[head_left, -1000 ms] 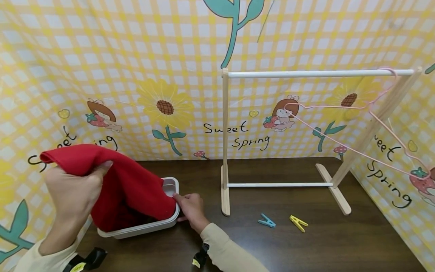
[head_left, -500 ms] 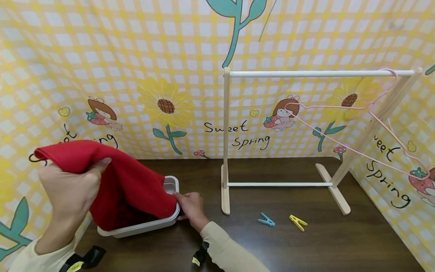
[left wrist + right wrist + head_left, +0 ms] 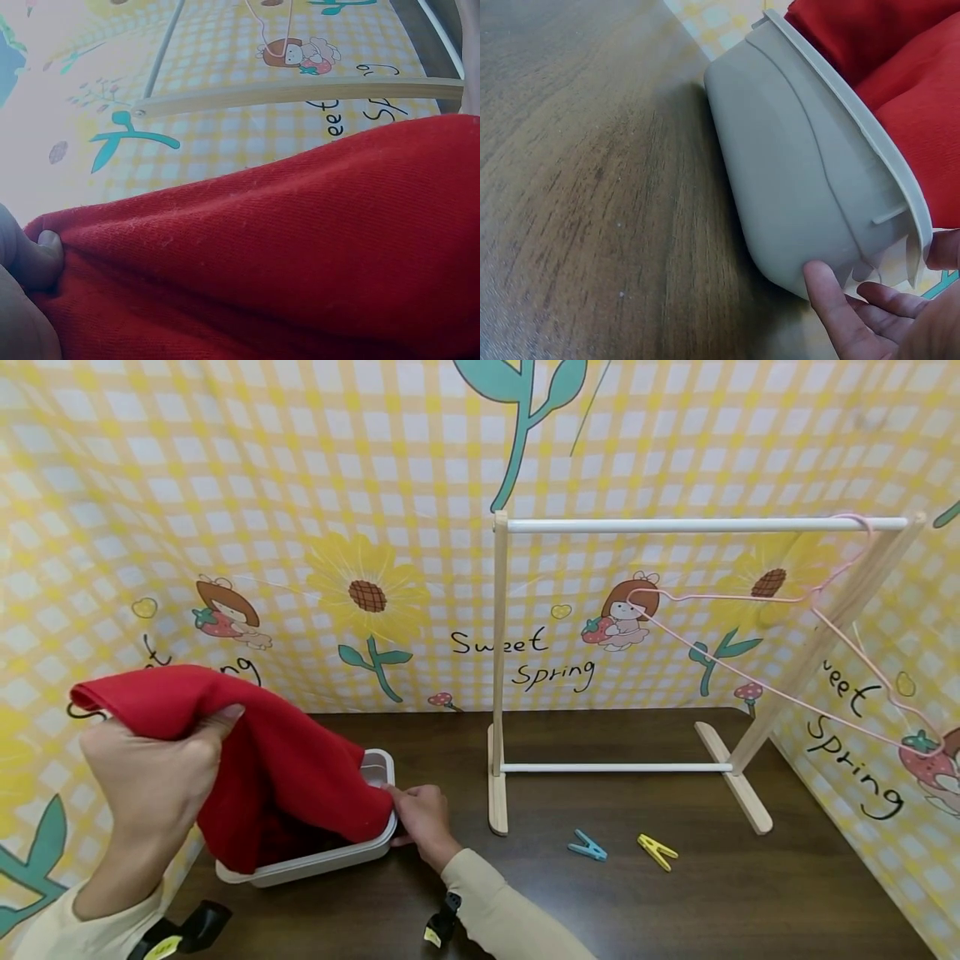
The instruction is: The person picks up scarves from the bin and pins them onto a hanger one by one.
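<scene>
A red ribbed-looking cloth (image 3: 307,768) is bunched up, its lower part lying in a light grey plastic bin (image 3: 322,863) at the left of the table. My left hand (image 3: 153,777) grips the cloth's upper left part and holds it raised above the bin. Close up in the left wrist view, the thumb (image 3: 46,259) presses into the fabric. At the bin's right end my right hand (image 3: 426,822) pinches the rim. From the right wrist view, fingers sit under and against the bin's outer wall (image 3: 780,165). The cloth covers most of the bin's inside.
A wooden rack with a white top bar (image 3: 675,525) stands right of the bin. From it hangs a pink wire hanger (image 3: 750,597), at the right end. A blue clothespin (image 3: 588,846) and a yellow clothespin (image 3: 658,852) lie in front. Checked fabric (image 3: 420,460) walls the table.
My left hand has shifted slightly up and to the left with the cloth, which is drawn a little higher. The right hand keeps its place on the bin's rim.
</scene>
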Available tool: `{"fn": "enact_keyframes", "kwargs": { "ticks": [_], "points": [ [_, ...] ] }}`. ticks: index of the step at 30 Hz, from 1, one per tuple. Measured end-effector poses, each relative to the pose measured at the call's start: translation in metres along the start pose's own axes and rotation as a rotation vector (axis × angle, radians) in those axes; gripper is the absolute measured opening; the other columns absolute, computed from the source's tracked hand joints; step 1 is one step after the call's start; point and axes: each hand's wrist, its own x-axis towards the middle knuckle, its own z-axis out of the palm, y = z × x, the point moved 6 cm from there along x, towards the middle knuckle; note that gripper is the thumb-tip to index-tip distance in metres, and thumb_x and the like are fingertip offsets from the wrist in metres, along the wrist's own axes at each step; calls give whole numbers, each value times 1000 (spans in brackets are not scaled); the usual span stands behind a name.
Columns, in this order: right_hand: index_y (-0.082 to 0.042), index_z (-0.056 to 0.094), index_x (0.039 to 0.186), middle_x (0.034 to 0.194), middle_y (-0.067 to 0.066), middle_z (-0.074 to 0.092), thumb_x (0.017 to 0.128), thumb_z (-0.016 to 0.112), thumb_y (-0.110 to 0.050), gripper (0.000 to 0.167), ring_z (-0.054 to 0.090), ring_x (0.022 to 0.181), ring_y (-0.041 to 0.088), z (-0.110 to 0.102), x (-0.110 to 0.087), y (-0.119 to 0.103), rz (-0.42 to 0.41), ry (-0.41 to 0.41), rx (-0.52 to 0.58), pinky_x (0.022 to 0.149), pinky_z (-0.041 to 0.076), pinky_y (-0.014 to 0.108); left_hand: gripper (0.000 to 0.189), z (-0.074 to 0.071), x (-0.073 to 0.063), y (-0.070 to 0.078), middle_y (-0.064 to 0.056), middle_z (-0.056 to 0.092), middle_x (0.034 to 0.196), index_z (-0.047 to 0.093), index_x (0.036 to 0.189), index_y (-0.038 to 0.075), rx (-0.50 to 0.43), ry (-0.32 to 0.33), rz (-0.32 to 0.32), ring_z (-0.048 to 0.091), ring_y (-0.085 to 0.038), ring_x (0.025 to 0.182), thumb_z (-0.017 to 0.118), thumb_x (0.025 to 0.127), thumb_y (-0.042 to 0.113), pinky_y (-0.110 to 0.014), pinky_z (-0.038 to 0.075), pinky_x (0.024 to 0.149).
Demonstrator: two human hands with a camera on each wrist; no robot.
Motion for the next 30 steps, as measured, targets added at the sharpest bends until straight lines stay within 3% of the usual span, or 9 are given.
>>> {"fn": "enact_keyframes", "kwargs": {
  "ticks": [9, 25, 30],
  "points": [
    [-6, 71, 67, 58, -1, 52, 91, 74, -35, 38, 57, 49, 15, -2, -2, 2, -1, 18, -16, 47, 58, 40, 16, 3, 2, 8, 17, 70, 78, 72, 86, -18, -24, 18, 14, 65, 0, 76, 74, 70, -18, -14, 49, 76],
    [-3, 75, 77, 64, 2, 56, 92, 71, -27, 28, 62, 58, 16, -5, 0, 2, -7, 6, -6, 50, 59, 42, 17, 0, 1, 19, 15, 71, 79, 72, 90, -19, -34, 36, 1, 63, -2, 73, 70, 72, -19, -16, 48, 73],
    [-2, 75, 77, 69, 4, 63, 91, 72, -26, 27, 64, 63, 16, -5, 1, 2, -15, -5, 9, 51, 59, 43, 16, 0, 1, 25, 14, 71, 78, 72, 87, -19, -66, 29, 29, 62, -2, 71, 68, 72, -20, -16, 46, 72]
  ]
}}
